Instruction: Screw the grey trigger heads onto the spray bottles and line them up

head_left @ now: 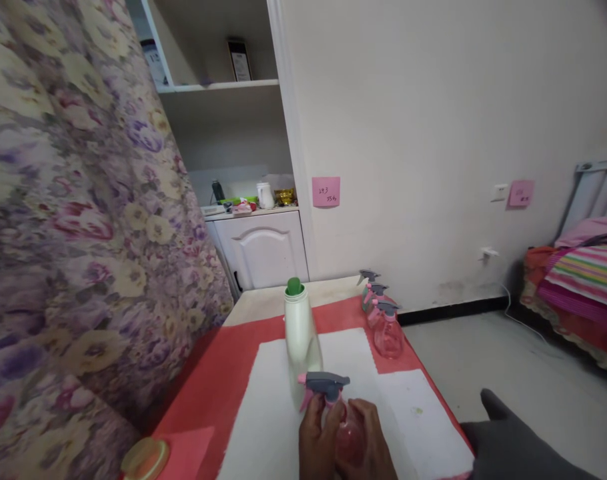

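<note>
A spray bottle [350, 441] with a clear pink body and a grey-and-pink trigger head stands upright near the front of the table. My left hand [316, 430] pinches it at the collar, just under the trigger head. Wrapped round the right side of its body is my right hand [376, 440]. The bottle's base is hidden at the lower edge of the view. Just behind it stands a pale green jug [299, 327], its green spout [294, 287] uncovered. The trigger head overlaps the jug's lower part in the view.
Several spray bottles [388, 338] line the table's right edge. White sheets [261, 400] lie over a red cloth [198, 373]. A yellowish round lid [144, 459] lies front left. Floral curtain [83, 220] borders the left; shelves and a wall are behind. A dark grey shape [513, 440] sits lower right.
</note>
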### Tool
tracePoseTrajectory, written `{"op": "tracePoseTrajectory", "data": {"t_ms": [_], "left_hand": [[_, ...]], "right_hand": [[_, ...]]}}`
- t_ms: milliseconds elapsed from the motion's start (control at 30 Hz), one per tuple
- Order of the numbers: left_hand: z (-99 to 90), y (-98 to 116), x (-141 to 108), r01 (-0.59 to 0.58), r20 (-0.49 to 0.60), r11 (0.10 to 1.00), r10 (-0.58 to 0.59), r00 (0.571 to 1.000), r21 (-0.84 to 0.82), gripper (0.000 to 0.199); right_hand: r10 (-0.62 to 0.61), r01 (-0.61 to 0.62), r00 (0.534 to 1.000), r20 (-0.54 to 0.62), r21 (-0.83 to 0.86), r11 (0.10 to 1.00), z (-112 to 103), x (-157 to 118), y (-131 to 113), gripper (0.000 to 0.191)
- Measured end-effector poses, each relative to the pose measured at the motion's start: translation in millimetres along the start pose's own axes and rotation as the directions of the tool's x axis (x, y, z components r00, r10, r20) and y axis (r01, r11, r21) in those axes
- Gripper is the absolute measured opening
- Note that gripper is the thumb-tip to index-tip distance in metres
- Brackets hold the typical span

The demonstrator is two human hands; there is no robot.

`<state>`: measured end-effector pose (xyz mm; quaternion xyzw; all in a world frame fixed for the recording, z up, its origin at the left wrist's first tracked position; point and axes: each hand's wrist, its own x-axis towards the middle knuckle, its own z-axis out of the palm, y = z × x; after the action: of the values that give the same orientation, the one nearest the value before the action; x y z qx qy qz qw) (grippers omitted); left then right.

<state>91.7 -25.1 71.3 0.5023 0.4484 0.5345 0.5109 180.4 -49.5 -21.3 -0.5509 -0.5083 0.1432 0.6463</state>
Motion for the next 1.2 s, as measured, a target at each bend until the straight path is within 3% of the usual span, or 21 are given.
{"op": "tracePoseTrajectory", "data": {"t_ms": [200,433,733,867,1200], "left_hand": [[-3.7,23,-7,0.028,0.093,0.997,-0.020,0.995,-0.076,0.036],[-12.3,53,-5,-0.030,0.120,0.998,0.022,0.993,0.063,0.038],[-12.8,93,-18,-0.081,0.058,0.995,0.078,0.995,0.063,0.040],[-12.9,100,-22,-0.117,0.046,0.992,0.114,0.992,0.056,0.036],[-13.6,101,-28,-0.125,0.061,0.992,0.124,0.990,0.003,0.034]], "right_hand": [[0.031,-0.032,0.998,0.063,0.018,0.999,-1,0,5,0.070],[0.038,-0.039,0.997,0.067,0.013,0.999,-1,0,4,0.079],[0.028,-0.031,0.997,0.076,0.044,0.999,-3,3,3,0.072],[0.014,-0.015,0.999,0.041,0.035,0.999,-3,3,1,0.066],[0.033,-0.038,0.995,0.099,0.051,0.998,-6,2,9,0.073]]}}
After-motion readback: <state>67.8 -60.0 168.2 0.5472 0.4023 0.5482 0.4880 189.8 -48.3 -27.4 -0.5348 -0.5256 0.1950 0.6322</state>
